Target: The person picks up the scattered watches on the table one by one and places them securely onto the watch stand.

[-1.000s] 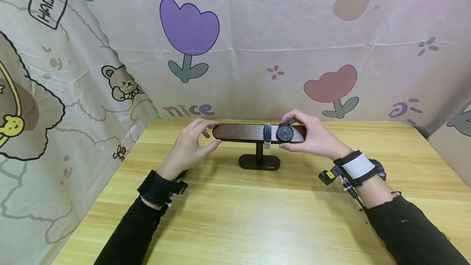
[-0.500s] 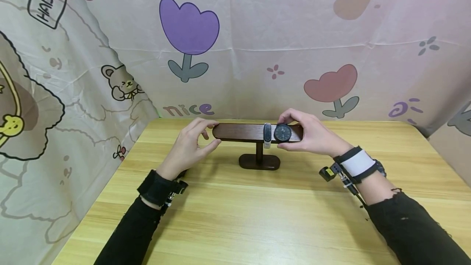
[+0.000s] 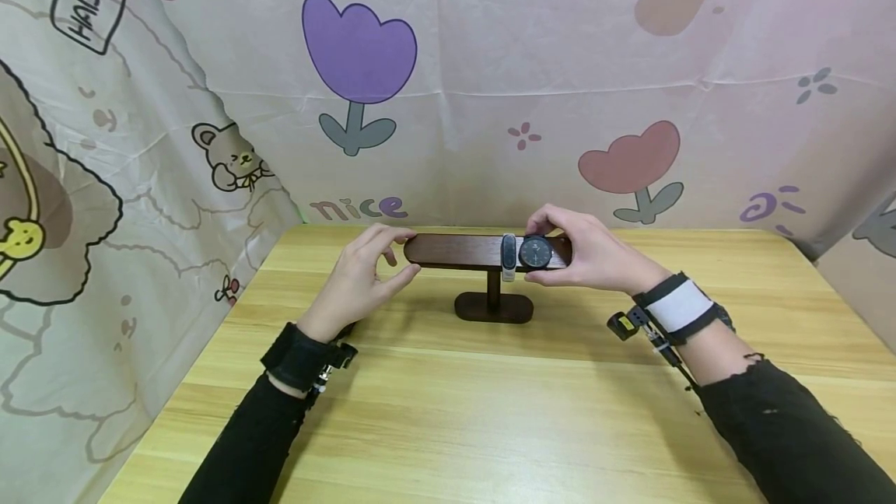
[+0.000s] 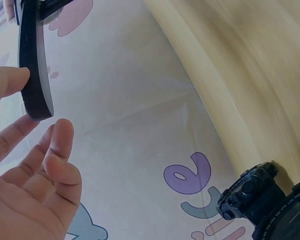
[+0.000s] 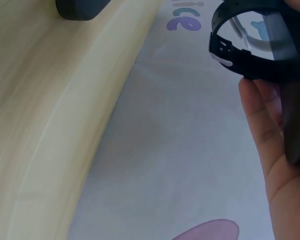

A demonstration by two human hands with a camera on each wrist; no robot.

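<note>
Here's the black watch (image 3: 535,252), looped round the wooden bar (image 3: 451,250), right beside the smart band (image 3: 509,253); that bar runs left to right. Right hand (image 3: 598,255) is nearer, pinching the watch (thumb below!), while the left hand (image 3: 358,274) pinches the bar's far end.

A light wood-grained table (image 3: 448,403) spreads across the foreground; a dark brown stand (image 3: 493,285) rests upright on it.

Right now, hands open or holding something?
Left hand: pinching the end of the dark brown wooden watch stand.
Right hand: holding the round black watch.
</note>
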